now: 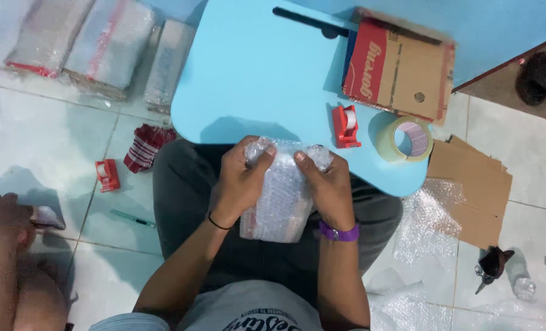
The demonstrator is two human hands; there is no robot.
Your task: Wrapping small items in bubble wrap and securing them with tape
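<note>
Head view looks straight down at my lap, where both my hands clasp a bubble-wrapped parcel (280, 193). My left hand (239, 184) grips its side at 9 o'clock, thumb pressing the folded top. My right hand (327, 184), a purple band on the wrist, grips the side at 3 o'clock, thumb also on the top fold. The parcel stands nearly upright over my dark trousers, its top end just at the near edge of the blue tabletop (254, 73).

On the tabletop, at 1 o'clock from the parcel, sits a red tape dispenser (346, 125). Just beside it at 3 o'clock lies a roll of clear tape (406, 139) at the tabletop's edge. A flattened red and brown carton (401, 67) lies further off at 1 o'clock.

On the tiled floor, at 9 o'clock from the parcel, lie a second red dispenser (107, 175) and a striped red cloth (147, 146). Wrapped bundles (95, 43) rest at 10 o'clock. Cardboard (475, 190) and loose bubble wrap (429, 224) lie at 3 o'clock, scissors (490, 266) at 4 o'clock.
</note>
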